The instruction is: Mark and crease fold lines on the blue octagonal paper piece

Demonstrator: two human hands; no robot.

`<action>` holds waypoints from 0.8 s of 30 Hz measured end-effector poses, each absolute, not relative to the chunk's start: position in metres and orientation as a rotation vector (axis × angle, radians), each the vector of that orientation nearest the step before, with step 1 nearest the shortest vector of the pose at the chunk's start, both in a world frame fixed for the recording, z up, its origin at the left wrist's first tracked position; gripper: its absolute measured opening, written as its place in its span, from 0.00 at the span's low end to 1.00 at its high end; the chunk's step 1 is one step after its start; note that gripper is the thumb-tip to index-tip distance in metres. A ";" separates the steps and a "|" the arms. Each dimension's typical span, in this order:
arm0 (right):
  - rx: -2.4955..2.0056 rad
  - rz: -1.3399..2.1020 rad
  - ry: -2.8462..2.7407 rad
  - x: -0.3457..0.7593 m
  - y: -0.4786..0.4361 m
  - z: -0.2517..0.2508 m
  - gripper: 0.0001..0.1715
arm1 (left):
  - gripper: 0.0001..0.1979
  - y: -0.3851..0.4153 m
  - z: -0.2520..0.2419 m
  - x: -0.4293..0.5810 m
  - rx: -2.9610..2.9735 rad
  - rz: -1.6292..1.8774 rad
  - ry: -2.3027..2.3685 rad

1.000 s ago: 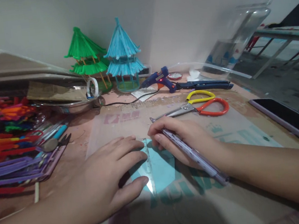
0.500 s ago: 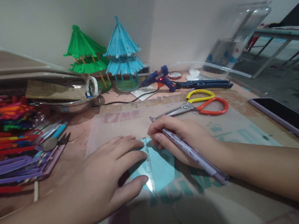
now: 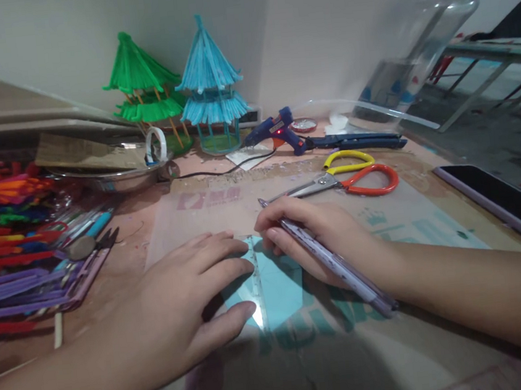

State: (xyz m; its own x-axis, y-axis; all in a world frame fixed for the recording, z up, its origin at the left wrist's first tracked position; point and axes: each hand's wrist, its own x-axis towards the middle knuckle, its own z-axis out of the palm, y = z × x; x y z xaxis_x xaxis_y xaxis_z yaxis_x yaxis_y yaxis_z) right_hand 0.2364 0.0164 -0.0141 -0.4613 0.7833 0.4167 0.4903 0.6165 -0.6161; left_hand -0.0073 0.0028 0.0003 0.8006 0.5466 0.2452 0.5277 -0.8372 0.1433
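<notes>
My left hand (image 3: 183,302) lies flat with fingers spread, pressing a clear ruler (image 3: 256,282) onto a light blue piece of paper (image 3: 280,289). My right hand (image 3: 325,238) is closed around a purple pen (image 3: 337,264), its fingertips at the ruler's top right edge. The pen's rear end points toward me, low and to the right. Both rest on a cardboard sheet (image 3: 407,217) covering the table.
Scissors with one yellow and one orange handle (image 3: 352,179) lie behind my right hand. A blue glue gun (image 3: 277,132), green (image 3: 142,89) and blue (image 3: 209,82) model pavilions stand at the back. Coloured sticks (image 3: 9,246) and a metal bowl (image 3: 114,179) sit left; a phone (image 3: 503,200) right.
Both hands stay on the ruler and paper. The view has tilted slightly, so everything sits a little higher in the picture.
</notes>
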 end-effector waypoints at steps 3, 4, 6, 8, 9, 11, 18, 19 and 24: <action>-1.004 0.546 -2.152 0.237 0.016 -0.014 0.07 | 0.14 0.003 0.000 -0.008 2.914 0.436 0.881; -1.006 0.549 -2.152 0.237 0.016 -0.014 0.08 | 0.14 0.003 0.000 -0.008 2.908 0.444 0.886; -1.004 0.556 -2.153 0.237 0.016 -0.014 0.08 | 0.14 0.002 0.000 -0.007 2.894 0.438 0.890; -1.005 0.551 -2.151 0.237 0.016 -0.014 0.08 | 0.14 0.002 0.000 -0.006 2.886 0.433 0.885; -1.008 0.548 -2.150 0.237 0.016 -0.014 0.08 | 0.14 0.002 0.000 -0.005 2.884 0.433 0.887; -1.013 0.544 -2.153 0.237 0.016 -0.013 0.08 | 0.14 0.002 0.000 -0.005 2.881 0.430 0.889; -0.983 0.534 -2.141 0.235 0.016 -0.014 0.07 | 0.13 0.002 0.000 -0.007 2.887 0.453 0.867; -0.977 0.529 -2.136 0.235 0.017 -0.015 0.07 | 0.13 0.002 0.000 -0.007 2.884 0.457 0.864; -0.973 0.530 -2.133 0.234 0.018 -0.015 0.07 | 0.13 0.001 0.003 -0.007 2.881 0.451 0.877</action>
State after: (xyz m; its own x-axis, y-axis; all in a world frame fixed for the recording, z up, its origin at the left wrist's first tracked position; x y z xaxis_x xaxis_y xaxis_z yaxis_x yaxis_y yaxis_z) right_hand 0.2343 0.0177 -0.0152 -0.4549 0.7733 0.4417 0.4764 0.6303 -0.6130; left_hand -0.0066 0.0011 0.0026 0.7907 0.5581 0.2517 0.5297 -0.8298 0.1759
